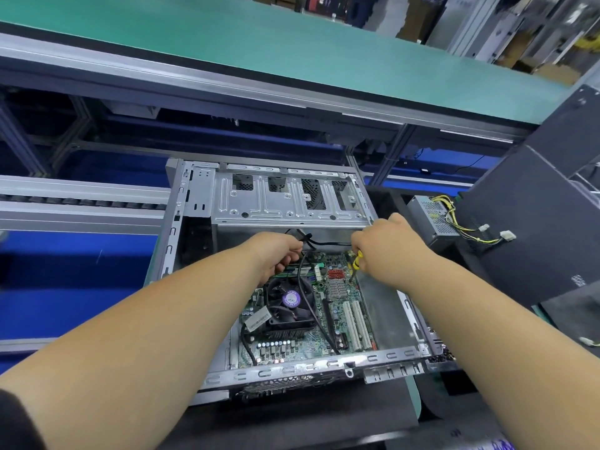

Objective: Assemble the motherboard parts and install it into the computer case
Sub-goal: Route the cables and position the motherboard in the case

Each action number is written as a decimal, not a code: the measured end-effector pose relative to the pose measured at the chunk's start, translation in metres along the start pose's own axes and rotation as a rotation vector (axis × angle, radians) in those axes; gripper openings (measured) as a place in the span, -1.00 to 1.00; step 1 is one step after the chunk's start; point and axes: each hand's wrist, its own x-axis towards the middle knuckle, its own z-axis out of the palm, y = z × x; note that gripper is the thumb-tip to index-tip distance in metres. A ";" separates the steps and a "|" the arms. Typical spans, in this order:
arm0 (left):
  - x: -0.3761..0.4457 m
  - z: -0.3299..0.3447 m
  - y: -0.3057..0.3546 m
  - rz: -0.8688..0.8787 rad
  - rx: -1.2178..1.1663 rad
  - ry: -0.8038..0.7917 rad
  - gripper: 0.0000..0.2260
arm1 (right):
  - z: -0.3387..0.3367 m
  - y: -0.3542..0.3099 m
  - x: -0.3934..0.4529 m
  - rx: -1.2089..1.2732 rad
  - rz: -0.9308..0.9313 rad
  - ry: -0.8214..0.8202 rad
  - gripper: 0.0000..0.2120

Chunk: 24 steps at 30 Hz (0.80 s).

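A green motherboard [341,316] lies flat inside the open silver computer case [194,203], with a black CPU fan [289,303] on its left half. My left hand [276,254] reaches over the board's far left part, its fingers curled round a black cable [303,271] that runs down across the fan. My right hand [389,248] grips a yellow-handled screwdriver [356,263], whose tip points down at the board's far right corner. The fingertips of both hands are partly hidden.
A grey power supply [431,219] with yellow and black wires lies right of the case. A dark case panel [535,228] leans at the right. A green conveyor belt [259,50] runs behind, and a blue surface [65,280] lies to the left.
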 end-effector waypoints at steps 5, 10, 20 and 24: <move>-0.001 0.002 0.001 0.004 0.000 0.014 -0.87 | 0.002 0.002 0.000 0.004 0.013 -0.020 -0.84; -0.003 0.003 0.003 0.003 0.009 0.011 -0.88 | 0.002 0.003 0.000 0.045 0.032 -0.027 -0.83; -0.002 0.003 0.003 0.002 0.014 0.001 -0.89 | 0.006 0.002 0.007 -0.059 0.004 -0.075 -0.76; -0.002 0.003 0.003 0.002 0.015 0.006 -0.88 | 0.007 0.000 0.011 -0.149 -0.032 -0.071 -0.81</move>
